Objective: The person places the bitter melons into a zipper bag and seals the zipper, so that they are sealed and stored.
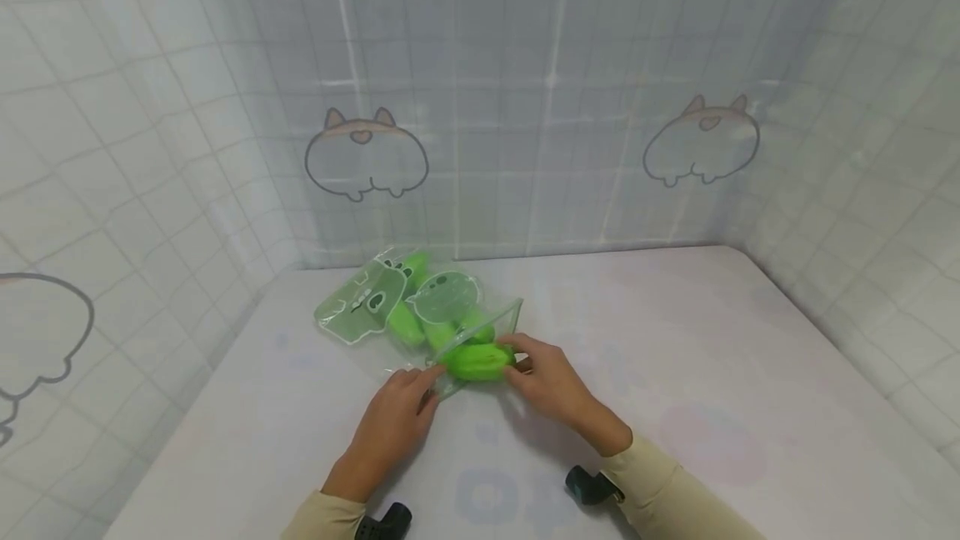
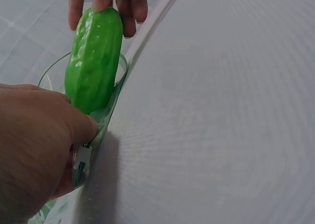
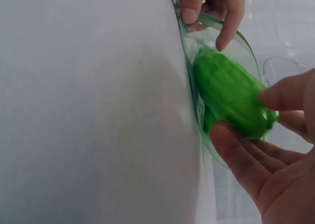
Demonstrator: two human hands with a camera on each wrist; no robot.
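Observation:
A clear plastic zip bag (image 1: 349, 307) with green cartoon animal prints lies on the table, several bright green pieces inside it. At its open mouth is a ridged, bumpy green toy cucumber (image 1: 480, 362), partly within the opening. My right hand (image 1: 551, 380) holds the cucumber's right end between thumb and fingers. Beside the opening, my left hand (image 1: 393, 422) pinches the bag's edge near the cucumber's other end. In the left wrist view the cucumber (image 2: 93, 61) stands between both hands, and the thumb of my left hand (image 2: 37, 140) lies over the bag's rim.
The white table (image 1: 637, 315) has faint pastel prints. Grid-patterned sheeting (image 1: 510, 107) with cartoon animals rises behind it and along both sides. Dark wrist cameras (image 1: 588, 486) sit below each wrist, by the beige sleeves.

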